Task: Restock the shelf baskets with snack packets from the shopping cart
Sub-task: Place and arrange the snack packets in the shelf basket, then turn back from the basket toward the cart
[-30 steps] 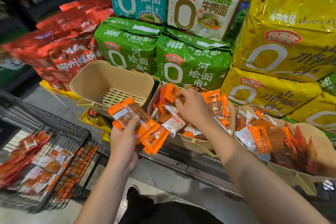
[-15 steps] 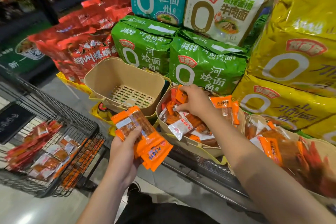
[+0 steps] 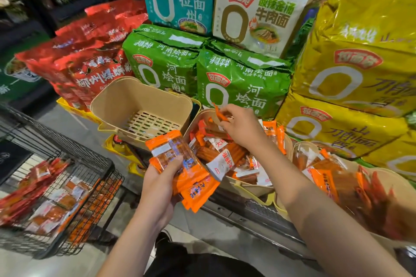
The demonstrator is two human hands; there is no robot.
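My left hand (image 3: pixel 161 183) grips a stack of orange snack packets (image 3: pixel 180 164); my right hand (image 3: pixel 242 127) pinches 1 orange packet (image 3: pixel 218 113) over the middle tan plastic basket (image 3: pixel 252 186).

There is only one view, from a wide-angle camera on the person's head. It looks forward and steeply down, so both forearms enter from the bottom edge of the frame. The camera is close to the shelf: the baskets (image 3: pixel 144 105) lie in the middle, within reach of the arms, and the noodle bags (image 3: pixel 243 78) fill the upper half. The cart (image 3: pixel 67 164) shows at the lower left. Straight lines bend near the frame edges.
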